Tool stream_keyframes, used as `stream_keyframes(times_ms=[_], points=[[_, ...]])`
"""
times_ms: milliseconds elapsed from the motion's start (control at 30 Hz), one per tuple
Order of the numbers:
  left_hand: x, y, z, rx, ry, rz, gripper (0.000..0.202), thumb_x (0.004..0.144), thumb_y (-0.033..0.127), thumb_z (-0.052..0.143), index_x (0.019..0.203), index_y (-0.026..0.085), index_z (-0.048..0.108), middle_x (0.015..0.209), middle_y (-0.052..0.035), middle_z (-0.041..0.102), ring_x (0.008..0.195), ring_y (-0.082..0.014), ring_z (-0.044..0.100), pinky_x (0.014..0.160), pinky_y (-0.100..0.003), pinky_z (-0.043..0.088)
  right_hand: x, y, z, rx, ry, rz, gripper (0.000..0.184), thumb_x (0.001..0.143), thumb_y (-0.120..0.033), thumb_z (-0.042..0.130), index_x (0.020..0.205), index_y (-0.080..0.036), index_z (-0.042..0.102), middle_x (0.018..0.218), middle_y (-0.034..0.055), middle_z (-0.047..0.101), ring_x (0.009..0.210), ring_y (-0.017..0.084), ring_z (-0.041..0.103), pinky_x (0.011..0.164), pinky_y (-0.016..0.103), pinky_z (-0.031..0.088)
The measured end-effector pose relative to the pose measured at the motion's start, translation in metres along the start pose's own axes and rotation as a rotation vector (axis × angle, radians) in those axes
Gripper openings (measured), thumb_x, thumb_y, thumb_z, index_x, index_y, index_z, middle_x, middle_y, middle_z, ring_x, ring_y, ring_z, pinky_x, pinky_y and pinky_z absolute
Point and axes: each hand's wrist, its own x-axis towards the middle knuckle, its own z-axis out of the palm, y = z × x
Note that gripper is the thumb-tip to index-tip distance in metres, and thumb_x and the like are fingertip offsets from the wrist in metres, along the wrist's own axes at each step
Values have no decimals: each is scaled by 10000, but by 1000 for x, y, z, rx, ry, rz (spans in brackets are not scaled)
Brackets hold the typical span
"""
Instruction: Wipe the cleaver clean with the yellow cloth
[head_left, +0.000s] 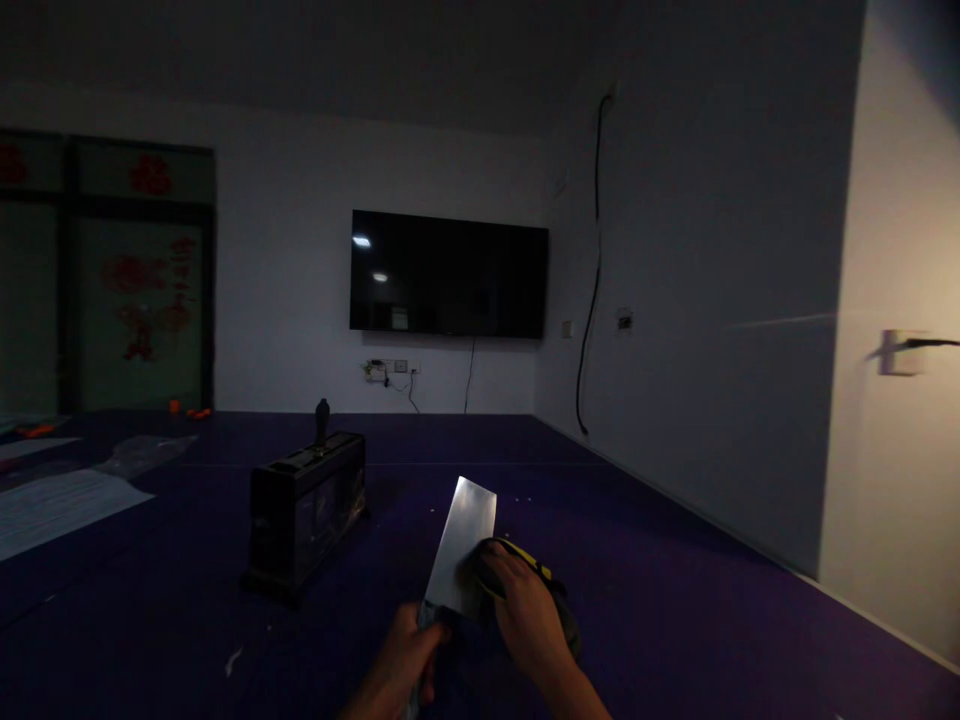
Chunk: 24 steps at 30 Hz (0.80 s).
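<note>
A cleaver (463,535) with a broad shiny blade is tilted up from the lower middle. My left hand (405,645) is closed around its grey handle. My right hand (525,600) is wrapped around a black-and-yellow handheld tool (529,560), whose front end meets or overlaps the right side of the blade. My fingers and the dark light hide most of that tool, so its exact kind is unclear. Left of the cleaver stands a long black box-shaped device (307,510) with an upright dark knob (322,420) on top.
The purple surface (675,620) carries white scraps and, at left, paper sheets (67,505), clear plastic (146,455) and small orange pieces (199,412). A television (450,275) hangs on the far wall. A black cable (598,250) runs down the right wall, near a door handle (904,345).
</note>
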Motion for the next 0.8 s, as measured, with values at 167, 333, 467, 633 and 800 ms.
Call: stream_keyframes(times_ms=[167, 333, 467, 633, 800], points=[[0, 3, 0, 1, 13, -59, 96, 726, 240, 433, 780, 181, 486, 344, 102, 378, 255, -74, 340, 295, -160, 231, 2, 2, -2, -31, 10, 11, 608, 643, 7, 385, 1204, -159, 552, 1289, 72, 515, 1192, 203, 457, 1021, 331, 318], [1, 1, 0, 46, -48, -20, 66, 746, 223, 413, 757, 184, 466, 328, 111, 352, 232, -74, 314, 292, -169, 224, 4, 8, -6, -24, 39, 41, 602, 641, 5, 380, 1196, -144, 555, 1297, 74, 506, 1196, 193, 453, 1017, 320, 329], [-3, -1, 0, 32, -20, 4, 97, 749, 259, 433, 791, 180, 471, 359, 115, 363, 242, -60, 319, 311, -159, 227, 4, 8, -7, 10, 49, 40, 625, 617, 16, 384, 1195, -148, 554, 1298, 73, 506, 1192, 184, 458, 1018, 313, 328], [-5, 2, -1, 27, 29, 3, 120, 748, 248, 435, 826, 172, 485, 376, 106, 380, 273, -58, 327, 315, -154, 220, 1, 5, -5, 19, 25, 9, 592, 627, 8, 379, 1163, -140, 581, 1265, 82, 537, 1174, 181, 478, 1020, 306, 323], [0, 4, -1, 65, -34, -101, 111, 761, 200, 400, 826, 168, 484, 343, 104, 372, 256, -75, 315, 297, -173, 226, -1, 4, -4, 27, 31, -8, 543, 661, -13, 391, 1148, -145, 593, 1239, 89, 558, 1161, 191, 492, 1007, 310, 340]])
